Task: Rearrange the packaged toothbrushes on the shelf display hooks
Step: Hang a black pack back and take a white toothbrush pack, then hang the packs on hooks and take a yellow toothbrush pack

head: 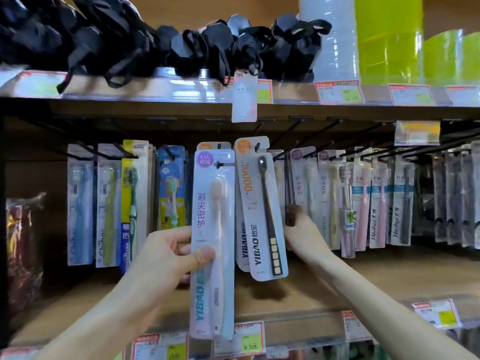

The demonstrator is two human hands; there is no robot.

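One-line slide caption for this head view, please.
Left hand holds a pink toothbrush pack near its display hook while right hand reaches behind a tilted black toothbrush pack.

We count two hands: left hand, right hand. Two Yibao packs up front: pink toothbrush pack, black toothbrush pack. Two green containers up top.

left hand gripping pale toothbrush pack, right hand behind dark toothbrush pack

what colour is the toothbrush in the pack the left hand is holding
Pale peach-pink, inside the toothbrush pack gripped by the left hand; head view.
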